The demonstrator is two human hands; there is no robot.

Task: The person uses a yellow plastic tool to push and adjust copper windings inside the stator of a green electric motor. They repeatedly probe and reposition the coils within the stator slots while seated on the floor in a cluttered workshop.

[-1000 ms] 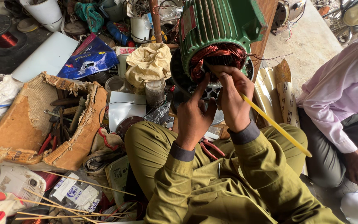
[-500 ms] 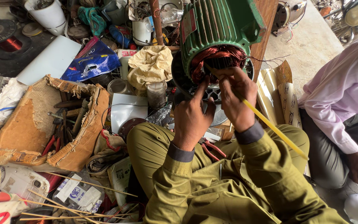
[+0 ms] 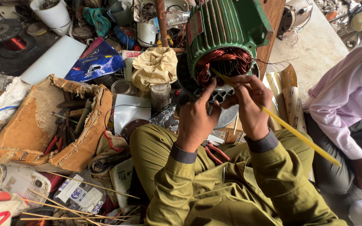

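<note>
The floor (image 3: 311, 50) is crowded: a torn cardboard box (image 3: 42, 125) of tools lies at the left, with a white bucket (image 3: 53, 14) far left. A green motor (image 3: 227, 33) stands far centre, its copper winding (image 3: 225, 60) facing the person. The left hand (image 3: 195, 119) presses its fingers against the winding. The right hand (image 3: 250, 104) pinches a long yellow stick (image 3: 290, 129) whose tip enters the winding. Another person's sleeve (image 3: 348, 92) is at the right.

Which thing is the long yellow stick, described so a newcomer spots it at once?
Start at the big green motor with copper windings at its open end. The right hand just below pinches the yellow stick, which runs from the windings down past the right sleeve. It is thicker and brighter than the pale thin sticks at lower left.
</note>
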